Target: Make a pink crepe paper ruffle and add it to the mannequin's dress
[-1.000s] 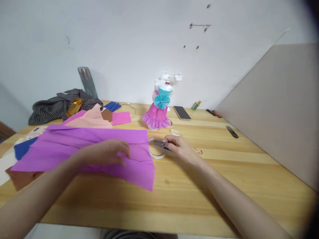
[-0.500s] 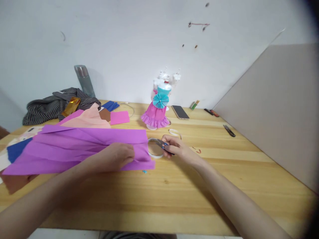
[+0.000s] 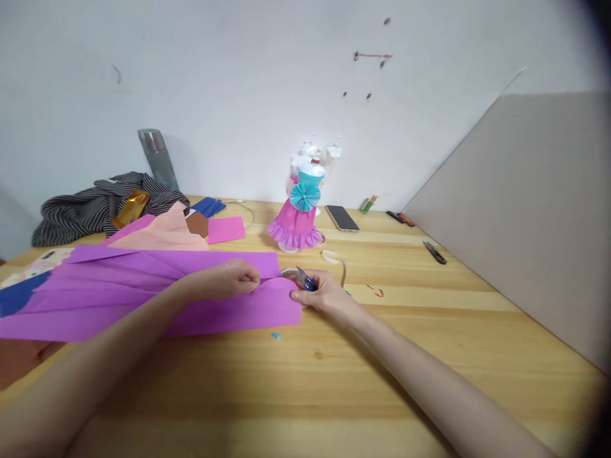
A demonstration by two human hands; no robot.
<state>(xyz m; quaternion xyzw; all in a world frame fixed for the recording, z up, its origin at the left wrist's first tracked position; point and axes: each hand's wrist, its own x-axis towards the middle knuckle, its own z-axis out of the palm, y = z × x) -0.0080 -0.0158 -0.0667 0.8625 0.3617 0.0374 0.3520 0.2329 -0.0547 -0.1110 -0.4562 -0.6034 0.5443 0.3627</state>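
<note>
A long sheet of purple crepe paper [image 3: 210,318] lies across the left half of the table, creased along its length. My left hand [image 3: 242,278] is closed, pinching the sheet near its right end. In my right hand [image 3: 327,294] is a pair of small scissors [image 3: 305,278] with dark blue handles, blades pointing up and left. The right thumb rests at the paper's right edge. Partly hidden behind the paper and that hand is a white ring [image 3: 288,271]. Tiny blue scraps [image 3: 275,335] lie just below the sheet.
A small dress form [image 3: 298,216] in a pink and turquoise dress stands behind my hands. Beside it are a phone [image 3: 342,218] and a loop of ribbon [image 3: 333,257]. A dark cutter [image 3: 435,252] lies right. Striped cloth [image 3: 71,213] and a bottle [image 3: 157,158] stand back left.
My right hand has shifted left with the scissors, and its thumb now reaches the paper's edge. My left hand has moved slightly up, and the paper's right end is raised and rumpled.
</note>
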